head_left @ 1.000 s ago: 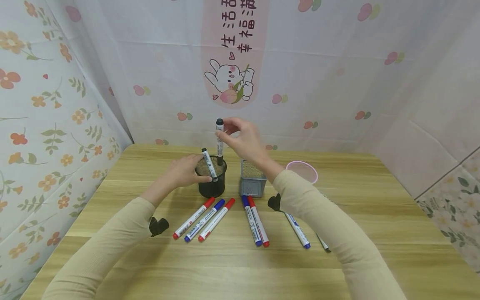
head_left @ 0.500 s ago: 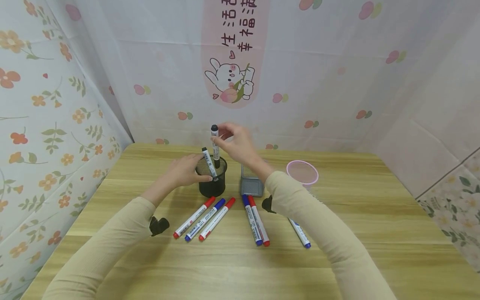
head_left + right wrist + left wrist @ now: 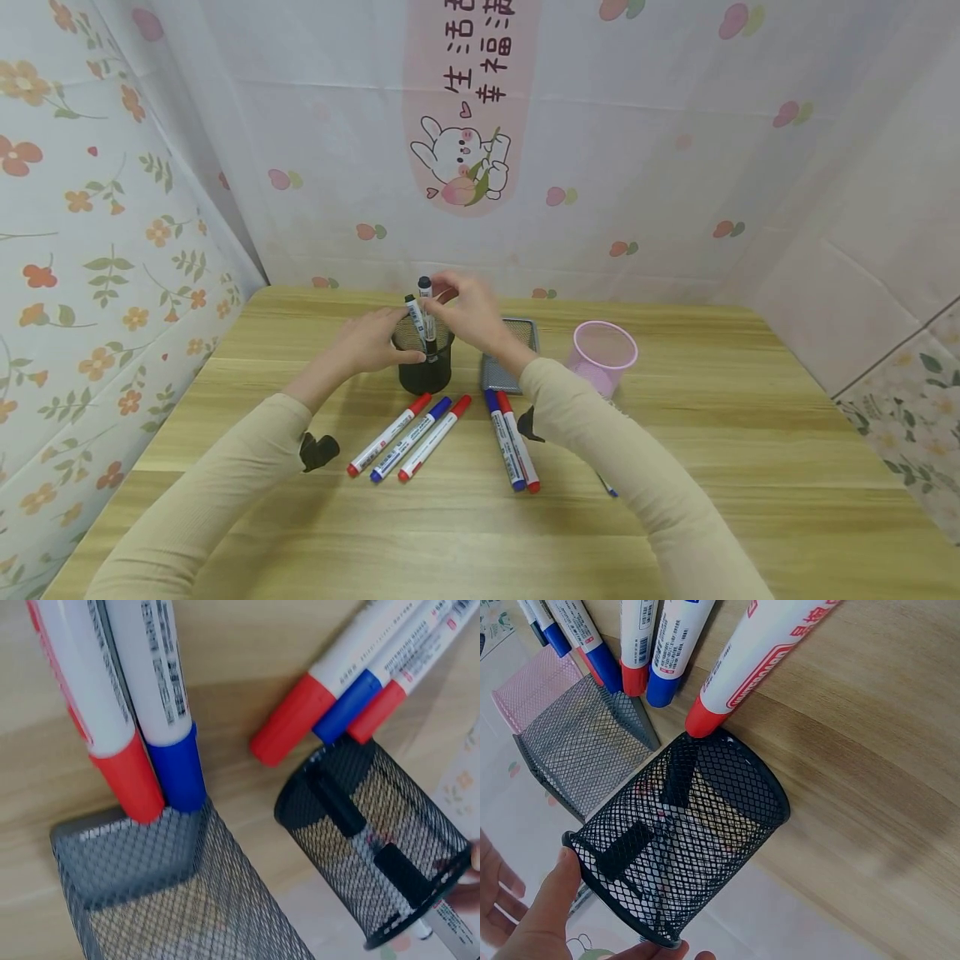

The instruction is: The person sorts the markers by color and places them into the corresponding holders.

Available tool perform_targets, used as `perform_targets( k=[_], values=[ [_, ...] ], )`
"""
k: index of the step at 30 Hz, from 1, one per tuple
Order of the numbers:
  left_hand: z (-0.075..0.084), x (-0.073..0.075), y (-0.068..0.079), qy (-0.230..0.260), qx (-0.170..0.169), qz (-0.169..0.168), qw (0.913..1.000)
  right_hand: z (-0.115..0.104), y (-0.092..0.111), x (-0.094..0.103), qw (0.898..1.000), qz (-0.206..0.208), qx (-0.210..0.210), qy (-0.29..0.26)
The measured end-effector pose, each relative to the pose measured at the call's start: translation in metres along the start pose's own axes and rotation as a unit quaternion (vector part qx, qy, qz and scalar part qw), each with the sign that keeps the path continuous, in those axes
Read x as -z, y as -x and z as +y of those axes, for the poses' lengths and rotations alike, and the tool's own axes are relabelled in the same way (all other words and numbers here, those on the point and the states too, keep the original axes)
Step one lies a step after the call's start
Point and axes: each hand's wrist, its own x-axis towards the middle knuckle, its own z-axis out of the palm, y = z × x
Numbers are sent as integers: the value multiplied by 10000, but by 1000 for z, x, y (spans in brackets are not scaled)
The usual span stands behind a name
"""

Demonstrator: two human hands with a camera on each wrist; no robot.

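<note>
A round black mesh pen holder [image 3: 424, 379] stands upright on the table. My left hand [image 3: 366, 340] grips its rim, thumb on the near side, as the left wrist view also shows. With thumb and fingers my right hand [image 3: 471, 315] pinches a black-capped marker [image 3: 425, 288] near its top. That marker's lower part is inside the holder, and its black end [image 3: 403, 871] shows through the mesh in the right wrist view. Another black marker [image 3: 414, 312] leans inside, its top above the rim.
Two red markers and a blue one [image 3: 411, 440] lie in front of the holder. A grey mesh holder [image 3: 517, 333] stands to its right, with a blue and a red marker [image 3: 513, 442] before it. Farther right is a pink mesh cup [image 3: 604, 367]; my right sleeve [image 3: 622, 458] partly covers a blue-ended marker.
My right hand has moved left and down, lowering the black marker from above the rim into the black holder. The left hand stays on the rim.
</note>
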Motion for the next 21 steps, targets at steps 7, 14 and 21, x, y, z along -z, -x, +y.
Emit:
perform_targets(
  k=[7,14,21],
  values=[
    [1,1,0,20,-10,-18,10000,5,7,-8,9998,-155,-101,-39],
    [2,1,0,-9,1,11,10000,10,15,-14,9997,-203,-146,-32],
    [1,0,1,12,-69,44,10000,18,18,-19,9998,-192,-40,21]
  ],
)
